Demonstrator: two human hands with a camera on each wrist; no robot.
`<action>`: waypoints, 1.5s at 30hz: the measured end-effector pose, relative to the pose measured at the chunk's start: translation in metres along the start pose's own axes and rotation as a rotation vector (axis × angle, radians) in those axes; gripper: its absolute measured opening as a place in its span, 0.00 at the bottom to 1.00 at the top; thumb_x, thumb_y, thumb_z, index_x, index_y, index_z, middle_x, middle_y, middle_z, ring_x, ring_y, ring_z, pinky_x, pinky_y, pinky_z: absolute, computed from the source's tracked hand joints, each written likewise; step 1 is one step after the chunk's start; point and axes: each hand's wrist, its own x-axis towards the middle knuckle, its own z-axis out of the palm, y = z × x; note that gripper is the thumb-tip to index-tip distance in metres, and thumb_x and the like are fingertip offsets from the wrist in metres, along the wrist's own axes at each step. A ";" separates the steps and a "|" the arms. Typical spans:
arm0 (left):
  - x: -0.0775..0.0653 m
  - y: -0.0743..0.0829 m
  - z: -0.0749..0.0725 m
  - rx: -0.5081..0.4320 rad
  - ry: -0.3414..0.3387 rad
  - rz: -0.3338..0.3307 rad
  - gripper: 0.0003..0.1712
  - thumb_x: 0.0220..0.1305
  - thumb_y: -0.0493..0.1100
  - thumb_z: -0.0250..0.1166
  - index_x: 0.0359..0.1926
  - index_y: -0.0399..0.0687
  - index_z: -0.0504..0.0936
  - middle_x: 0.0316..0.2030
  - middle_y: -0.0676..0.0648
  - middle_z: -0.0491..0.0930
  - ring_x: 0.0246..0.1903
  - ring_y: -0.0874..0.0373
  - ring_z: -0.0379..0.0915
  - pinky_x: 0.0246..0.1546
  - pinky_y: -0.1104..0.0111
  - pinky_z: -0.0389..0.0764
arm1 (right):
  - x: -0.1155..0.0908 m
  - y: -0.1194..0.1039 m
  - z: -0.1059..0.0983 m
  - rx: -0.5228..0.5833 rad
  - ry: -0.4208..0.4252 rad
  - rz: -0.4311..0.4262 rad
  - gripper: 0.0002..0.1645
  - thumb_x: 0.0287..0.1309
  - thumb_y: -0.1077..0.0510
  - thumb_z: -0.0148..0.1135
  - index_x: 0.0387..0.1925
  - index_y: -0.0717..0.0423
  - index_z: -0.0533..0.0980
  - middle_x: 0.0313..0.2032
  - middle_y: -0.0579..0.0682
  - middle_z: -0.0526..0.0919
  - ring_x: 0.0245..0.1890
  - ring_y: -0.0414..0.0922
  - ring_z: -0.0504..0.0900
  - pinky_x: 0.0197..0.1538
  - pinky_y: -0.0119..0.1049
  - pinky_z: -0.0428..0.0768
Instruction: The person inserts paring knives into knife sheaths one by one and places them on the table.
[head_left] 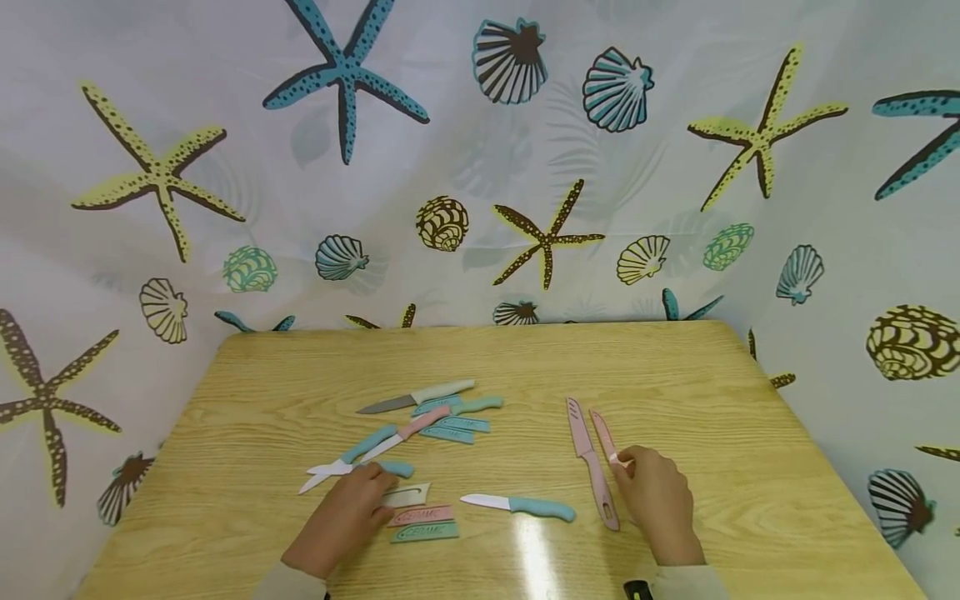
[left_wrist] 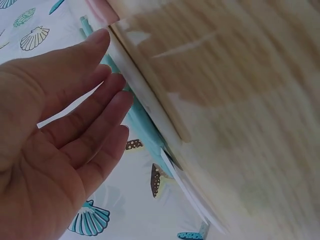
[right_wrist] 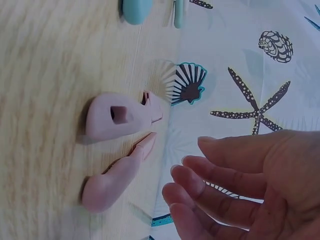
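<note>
My left hand (head_left: 345,512) hovers with loosely bent fingers and thumb apart, holding nothing, close to a cream knife sheath (head_left: 408,495). A pink sheath (head_left: 425,516) and a green sheath (head_left: 425,532), both lettered, lie in front of that one. My right hand (head_left: 658,498) is beside a small pink knife (head_left: 603,433) in a pink sheath; in the right wrist view its handle (right_wrist: 112,185) lies on the table, apart from my relaxed fingers. A larger pink knife (head_left: 597,479) lies just left of it, its blade covered.
Between the hands lies a blue-handled knife (head_left: 540,507) with a bare white blade. Farther left, several bare knives overlap, including a cream-handled one (head_left: 446,390) with a grey blade, among blue sheaths (head_left: 450,435). A patterned curtain (head_left: 465,150) stands behind the wooden table (head_left: 637,358).
</note>
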 end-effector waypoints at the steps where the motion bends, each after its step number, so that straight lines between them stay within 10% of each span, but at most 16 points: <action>1: -0.001 0.000 0.001 0.016 0.002 0.007 0.20 0.50 0.41 0.75 0.44 0.39 0.82 0.40 0.48 0.78 0.42 0.52 0.76 0.44 0.63 0.81 | 0.000 -0.001 0.000 0.000 0.000 -0.007 0.15 0.60 0.61 0.63 0.43 0.70 0.79 0.28 0.57 0.83 0.12 0.39 0.70 0.13 0.28 0.67; 26: -0.005 -0.005 0.016 0.307 0.094 0.163 0.18 0.53 0.43 0.73 0.36 0.38 0.74 0.31 0.48 0.65 0.29 0.58 0.59 0.29 0.68 0.72 | 0.004 -0.015 0.007 0.012 -0.013 -0.127 0.14 0.50 0.67 0.70 0.40 0.69 0.80 0.26 0.52 0.80 0.17 0.38 0.69 0.16 0.25 0.66; 45: -0.003 0.004 0.003 0.132 0.117 0.140 0.17 0.56 0.38 0.71 0.44 0.38 0.76 0.37 0.48 0.75 0.38 0.58 0.74 0.40 0.69 0.80 | 0.012 -0.045 0.034 -0.032 -0.006 -0.273 0.12 0.53 0.62 0.70 0.39 0.63 0.82 0.32 0.53 0.82 0.22 0.40 0.75 0.24 0.32 0.77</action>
